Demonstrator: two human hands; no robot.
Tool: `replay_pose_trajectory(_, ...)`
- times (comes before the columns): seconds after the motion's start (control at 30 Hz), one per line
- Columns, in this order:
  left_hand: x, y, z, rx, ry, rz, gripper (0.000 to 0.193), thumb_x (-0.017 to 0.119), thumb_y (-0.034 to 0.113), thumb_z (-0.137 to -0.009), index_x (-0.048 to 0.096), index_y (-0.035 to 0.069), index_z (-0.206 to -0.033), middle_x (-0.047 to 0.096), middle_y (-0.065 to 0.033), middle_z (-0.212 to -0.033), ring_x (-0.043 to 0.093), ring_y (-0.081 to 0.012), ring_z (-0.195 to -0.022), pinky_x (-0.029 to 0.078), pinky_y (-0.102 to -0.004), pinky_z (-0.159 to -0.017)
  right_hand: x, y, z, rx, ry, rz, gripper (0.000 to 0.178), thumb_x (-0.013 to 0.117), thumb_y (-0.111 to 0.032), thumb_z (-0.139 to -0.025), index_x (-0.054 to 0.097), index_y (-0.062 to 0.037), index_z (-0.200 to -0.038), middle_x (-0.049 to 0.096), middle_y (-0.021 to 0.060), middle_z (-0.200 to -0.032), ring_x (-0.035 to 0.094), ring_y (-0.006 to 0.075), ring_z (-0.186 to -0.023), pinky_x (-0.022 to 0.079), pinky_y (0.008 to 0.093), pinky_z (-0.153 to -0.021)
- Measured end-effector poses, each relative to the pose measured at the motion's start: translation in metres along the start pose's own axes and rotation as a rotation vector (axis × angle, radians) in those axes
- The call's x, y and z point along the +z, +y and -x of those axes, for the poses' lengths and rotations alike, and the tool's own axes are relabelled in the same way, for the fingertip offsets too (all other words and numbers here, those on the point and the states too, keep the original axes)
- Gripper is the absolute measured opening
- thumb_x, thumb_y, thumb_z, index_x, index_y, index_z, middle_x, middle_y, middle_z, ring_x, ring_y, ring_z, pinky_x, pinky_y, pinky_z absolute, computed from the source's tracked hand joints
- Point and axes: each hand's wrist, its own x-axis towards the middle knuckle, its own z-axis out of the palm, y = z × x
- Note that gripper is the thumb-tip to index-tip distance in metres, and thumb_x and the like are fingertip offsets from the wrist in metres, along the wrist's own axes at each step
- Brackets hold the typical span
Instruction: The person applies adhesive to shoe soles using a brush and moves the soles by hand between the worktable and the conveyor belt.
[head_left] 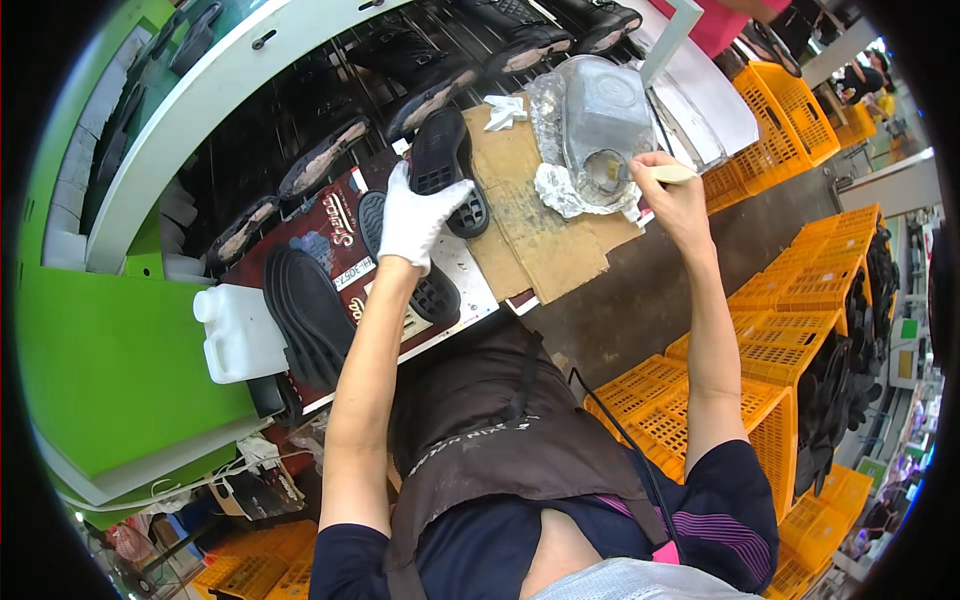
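Observation:
My left hand (pixel 412 222), in a white glove, grips a black shoe sole (pixel 440 145) across its middle, with thumb and fingers apart around it. The sole lies at the edge of a flattened piece of brown cardboard (pixel 540 215). My bare right hand (pixel 672 205) holds a brush by its pale handle (pixel 672 174). The brush's tip is inside the round mouth of a clear plastic container (pixel 606 110), which lies tilted on its side. Crumpled, whitish plastic film (pixel 556 190) surrounds that mouth. Beneath and beside my left hand lie more black soles (pixel 436 295).
Black shoes (pixel 425 95) stand on a rack behind the work surface. At left are stacked black soles (pixel 305 310) and a white plastic jug (pixel 240 333). Yellow crates (pixel 690 400) fill the right side. A crumpled white scrap (pixel 506 112) lies on the cardboard.

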Motion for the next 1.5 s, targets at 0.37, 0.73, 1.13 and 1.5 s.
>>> replay_pose_trajectory(0.37, -0.019, -0.035, -0.029, -0.405, -0.078, 1.324, 0.044, 0.036, 0.03, -0.1, 0.047, -0.005, -0.125, 0.055, -0.0238, -0.123, 0.061, -0.0339, -0.105, 0.056, -0.041, -0.085, 0.022, 0.036, -0.026, -0.134, -0.069, 0.317, 0.019, 0.068, -0.02, -0.081, 0.068, -0.001, -0.083, 0.067, 0.0134, -0.076, 0.064, 0.025, -0.066, 0.049, 0.0333, -0.063)
replay_pose_trajectory(0.73, -0.005, -0.031, -0.028, -0.285, -0.135, 1.182, 0.045, 0.034, 0.039, -0.099, 0.055, 0.007, -0.122, 0.063, -0.0167, -0.114, 0.064, -0.0282, -0.096, 0.055, -0.0349, -0.073, 0.018, 0.027, 0.021, 0.102, 0.169, -0.109, 0.02, 0.072, -0.018, -0.083, 0.069, 0.0019, -0.079, 0.063, 0.0024, -0.065, 0.054, 0.0053, -0.05, 0.042, 0.02, -0.046)
replay_pose_trajectory(1.13, -0.008, -0.006, 0.044, -0.176, -0.386, 0.955, 0.055, 0.04, 0.047, -0.097, 0.046, 0.004, -0.131, 0.061, -0.0132, -0.117, 0.06, -0.0231, -0.105, 0.048, -0.0373, -0.093, 0.002, 0.03, 0.024, 0.142, 0.138, -0.204, 0.018, 0.069, -0.018, -0.086, 0.067, -0.0003, -0.083, 0.061, 0.0006, -0.063, 0.055, 0.0049, -0.05, 0.044, 0.0186, -0.045)
replay_pose_trajectory(1.5, -0.015, -0.021, 0.043, -0.327, -0.535, 1.126, 0.049, 0.038, 0.044, -0.099, 0.048, 0.008, -0.131, 0.059, -0.0077, -0.121, 0.059, -0.0189, -0.107, 0.048, -0.0334, -0.093, -0.032, 0.007, 0.007, -0.45, -0.475, 0.375, 0.013, 0.066, -0.003, -0.082, 0.068, -0.0055, -0.094, 0.05, 0.0053, -0.076, 0.052, 0.0197, -0.072, 0.042, 0.0302, -0.065)
